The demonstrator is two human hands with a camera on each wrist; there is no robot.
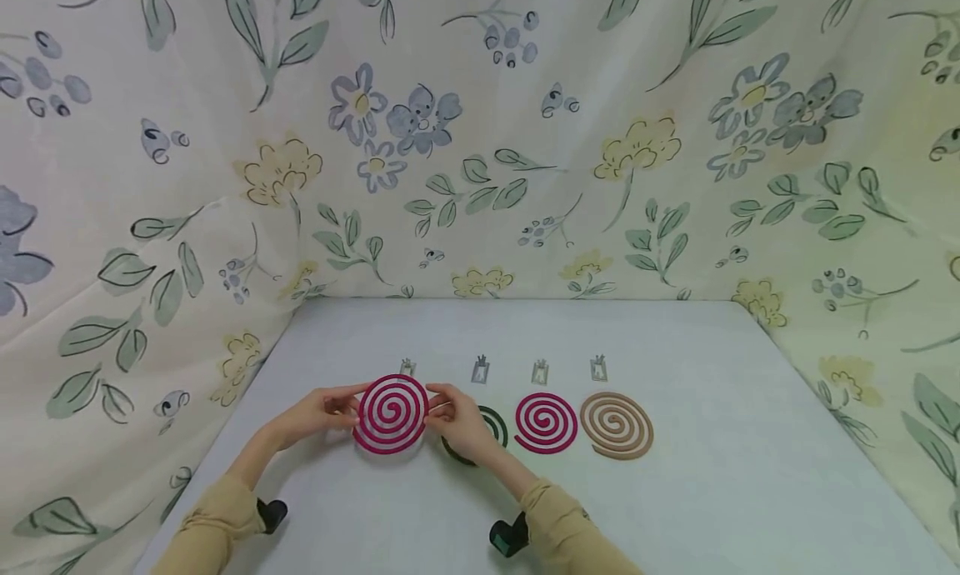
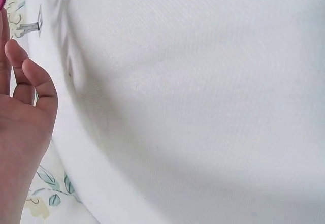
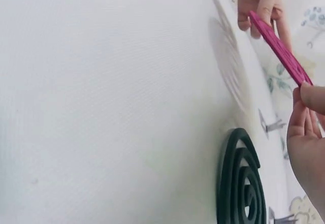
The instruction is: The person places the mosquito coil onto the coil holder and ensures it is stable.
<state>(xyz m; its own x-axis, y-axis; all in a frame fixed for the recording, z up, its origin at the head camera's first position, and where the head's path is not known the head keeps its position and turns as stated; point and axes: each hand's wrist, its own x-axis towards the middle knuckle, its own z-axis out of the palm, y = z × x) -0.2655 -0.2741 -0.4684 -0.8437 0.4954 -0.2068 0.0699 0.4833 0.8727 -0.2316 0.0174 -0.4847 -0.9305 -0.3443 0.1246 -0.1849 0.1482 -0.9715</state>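
Pink spiral coil held raised above the table, nearer its left edge than its right. The left hand pinches one side of the rim between thumb and fingers; the right hand grips the opposite side likewise (its thumb on the near face in the right wrist view). Beneath the right forearm lies a green coil; toward the table's right edge follow a second pink coil and a tan coil.
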